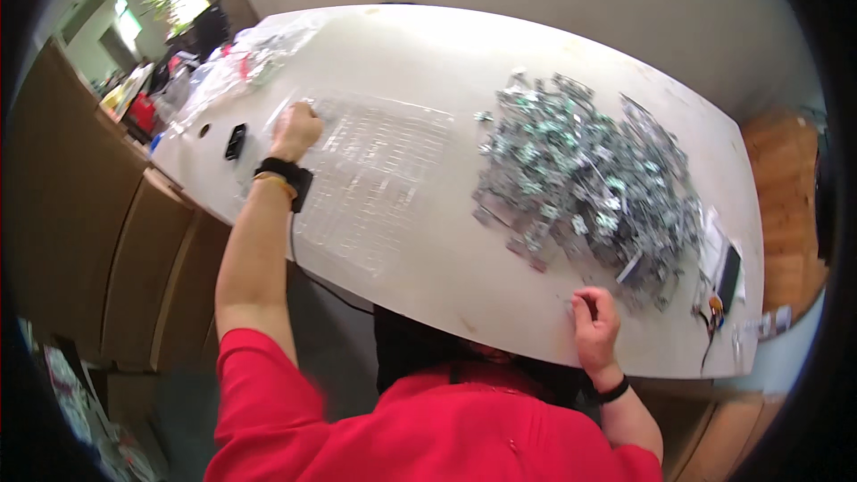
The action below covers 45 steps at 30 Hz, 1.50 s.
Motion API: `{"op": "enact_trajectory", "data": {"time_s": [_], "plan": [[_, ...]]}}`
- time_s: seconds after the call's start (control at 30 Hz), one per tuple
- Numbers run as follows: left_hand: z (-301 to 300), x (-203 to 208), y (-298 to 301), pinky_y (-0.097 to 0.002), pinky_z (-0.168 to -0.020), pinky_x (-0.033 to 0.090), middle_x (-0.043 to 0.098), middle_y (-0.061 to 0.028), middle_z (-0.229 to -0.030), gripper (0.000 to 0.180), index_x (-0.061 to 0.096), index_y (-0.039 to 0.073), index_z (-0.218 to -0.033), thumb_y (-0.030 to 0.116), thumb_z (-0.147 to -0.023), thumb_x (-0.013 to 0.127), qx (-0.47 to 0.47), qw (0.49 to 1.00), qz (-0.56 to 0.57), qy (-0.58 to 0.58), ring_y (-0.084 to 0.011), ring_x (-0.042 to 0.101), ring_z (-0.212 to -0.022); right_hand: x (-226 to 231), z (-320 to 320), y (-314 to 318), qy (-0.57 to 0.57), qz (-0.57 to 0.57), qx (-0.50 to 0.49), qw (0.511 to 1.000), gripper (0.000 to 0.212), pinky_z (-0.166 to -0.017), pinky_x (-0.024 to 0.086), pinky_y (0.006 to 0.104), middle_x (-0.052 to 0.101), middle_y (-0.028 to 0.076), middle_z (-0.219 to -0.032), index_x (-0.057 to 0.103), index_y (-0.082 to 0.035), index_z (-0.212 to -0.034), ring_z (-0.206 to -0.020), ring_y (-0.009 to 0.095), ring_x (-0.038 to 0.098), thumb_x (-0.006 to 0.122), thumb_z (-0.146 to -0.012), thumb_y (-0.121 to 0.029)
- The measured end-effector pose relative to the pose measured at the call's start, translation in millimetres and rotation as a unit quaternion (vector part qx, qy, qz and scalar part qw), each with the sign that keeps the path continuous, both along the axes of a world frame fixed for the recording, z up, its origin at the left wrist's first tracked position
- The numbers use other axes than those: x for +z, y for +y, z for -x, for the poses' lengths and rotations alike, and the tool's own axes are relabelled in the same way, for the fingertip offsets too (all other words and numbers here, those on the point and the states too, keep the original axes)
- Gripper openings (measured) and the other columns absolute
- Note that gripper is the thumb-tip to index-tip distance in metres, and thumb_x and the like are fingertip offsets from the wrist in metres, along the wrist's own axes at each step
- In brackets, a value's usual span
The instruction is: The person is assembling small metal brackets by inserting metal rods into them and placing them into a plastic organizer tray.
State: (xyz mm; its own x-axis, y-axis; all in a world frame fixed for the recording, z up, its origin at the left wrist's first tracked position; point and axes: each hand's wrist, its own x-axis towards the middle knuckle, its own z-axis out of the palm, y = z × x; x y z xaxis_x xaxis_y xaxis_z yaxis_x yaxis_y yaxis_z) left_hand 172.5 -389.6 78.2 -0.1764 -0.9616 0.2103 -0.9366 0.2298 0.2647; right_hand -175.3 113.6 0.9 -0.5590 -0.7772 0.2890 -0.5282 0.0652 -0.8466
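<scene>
My left hand [297,130] is closed over the far left corner of a clear plastic tray [348,254] with rows of narrow slots. What its curled fingers hold, if anything, is hidden. Near the table's front edge, my right hand [596,326] has thumb and forefinger pinched together. A tiny dark speck shows by those fingertips, too small to name. Just beyond that hand spreads a big heap of small grey metal parts [580,170], some with a greenish sheen.
Crumpled clear plastic bags [241,67] lie at the white table's [428,45] far left. A small black object [236,141] sits left of the tray. At the right edge are a dark flat device [729,273] and a cable. Another cable runs from my left wrist over the front edge.
</scene>
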Motion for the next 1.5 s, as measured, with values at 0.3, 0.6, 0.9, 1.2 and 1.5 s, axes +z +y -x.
{"op": "enact_trajectory", "data": {"time_s": [0.3,0.6,0.9,1.2,1.5], "plan": [[106,83,245,-0.0402,-0.074,0.054,0.072,-0.0177,-0.094,0.018,0.075,0.001,-0.102,0.018,-0.095,0.073,-0.313,0.933,0.019,0.175,-0.0303,0.069,-0.08,-1,1,4,-0.022,0.035,-0.002,0.999,0.009,-0.07,0.049,0.0271,0.064,0.005,-0.092,0.07,-0.004,-0.105,-0.076,0.013,0.059,0.073,-0.097,-0.002],[160,-10,352,-0.0453,-0.088,0.053,0.068,-0.0175,-0.105,0.026,0.072,0.003,-0.113,0.02,-0.095,0.076,-0.44,0.884,-0.088,0.129,-0.0373,0.066,-0.099,9,4,14,-0.02,0.022,0.033,0.999,0.011,-0.077,0.055,0.0334,0.068,0.01,-0.094,0.07,-0.003,-0.106,-0.086,0.023,0.069,0.074,-0.096,-0.005],[173,-49,396,-0.0529,-0.115,0.041,0.046,-0.0297,-0.15,0.064,0.05,-0.006,-0.142,0.023,-0.093,0.078,-0.471,0.879,-0.05,0.06,-0.0493,0.045,-0.14,26,34,63,0.017,0.014,-0.042,0.999,0.01,-0.074,0.056,0.0353,0.069,0.012,-0.095,0.069,-0.003,-0.106,-0.082,0.027,0.07,0.074,-0.096,-0.004],[171,-79,387,-0.0594,-0.126,0.023,0.044,-0.0284,-0.154,0.064,0.051,-0.006,-0.144,0.029,-0.095,0.073,-0.44,0.897,-0.007,0.04,-0.0476,0.035,-0.151,25,63,99,0.078,0.028,-0.092,0.992,0.01,-0.072,0.056,0.0375,0.069,0.012,-0.094,0.068,-0.004,-0.101,-0.082,0.03,0.07,0.075,-0.094,-0.004],[170,-78,382,-0.0587,-0.126,0.026,0.054,-0.0255,-0.146,0.048,0.057,-0.005,-0.138,0.014,-0.095,0.065,-0.447,0.892,0.0,0.067,-0.0448,0.044,-0.145,5,77,111,0.039,0.02,-0.051,0.998,0.013,-0.071,0.055,0.0381,0.069,0.011,-0.094,0.067,-0.005,-0.101,-0.081,0.032,0.069,0.077,-0.092,-0.003]]}}
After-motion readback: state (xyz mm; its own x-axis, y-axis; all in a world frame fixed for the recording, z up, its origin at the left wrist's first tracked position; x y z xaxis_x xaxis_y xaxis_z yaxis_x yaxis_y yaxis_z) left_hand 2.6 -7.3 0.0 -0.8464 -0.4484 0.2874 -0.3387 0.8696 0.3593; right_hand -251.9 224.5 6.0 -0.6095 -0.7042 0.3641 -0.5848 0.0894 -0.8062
